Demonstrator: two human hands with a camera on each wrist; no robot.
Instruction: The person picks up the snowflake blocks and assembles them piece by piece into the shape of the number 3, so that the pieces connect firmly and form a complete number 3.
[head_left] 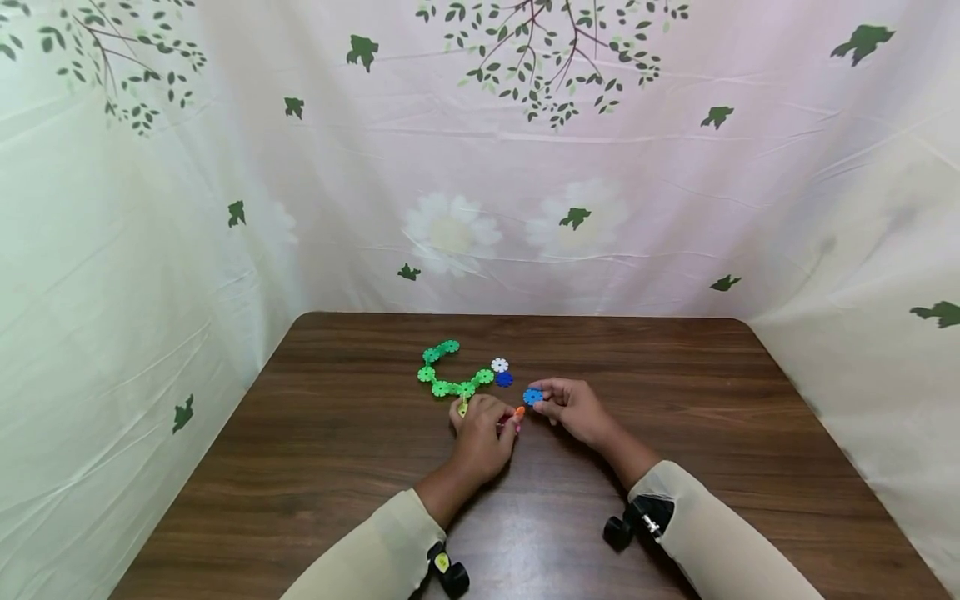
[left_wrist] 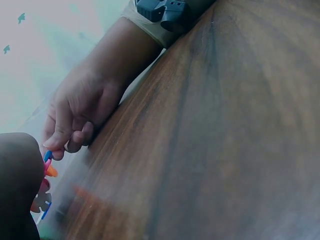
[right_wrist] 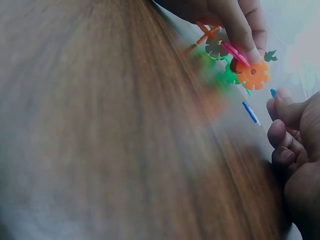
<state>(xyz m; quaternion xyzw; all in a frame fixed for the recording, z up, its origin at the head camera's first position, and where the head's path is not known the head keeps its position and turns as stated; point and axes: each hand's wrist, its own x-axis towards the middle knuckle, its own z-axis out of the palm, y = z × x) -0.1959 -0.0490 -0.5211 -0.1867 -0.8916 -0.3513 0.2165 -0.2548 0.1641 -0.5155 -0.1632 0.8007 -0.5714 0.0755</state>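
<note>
My left hand [head_left: 482,433] pinches a pink notched disc [right_wrist: 234,52] joined to an orange notched disc [right_wrist: 253,75], seen best in the right wrist view. Facing it across a small gap, my right hand [head_left: 573,408] pinches a light blue notched disc [head_left: 532,397] between thumb and fingers. A curved chain of green notched discs [head_left: 441,388] lies just beyond the left hand. A yellow-green disc [head_left: 462,409] shows by the left fingers, partly hidden. In the left wrist view, the blue disc [left_wrist: 48,156] appears close to the pink and orange pieces.
A white notched disc [head_left: 499,365] and a dark blue one [head_left: 504,379] lie beside the chain's right end. The brown wooden table [head_left: 315,467] is bordered by a printed cloth backdrop [head_left: 510,167] behind and at the sides.
</note>
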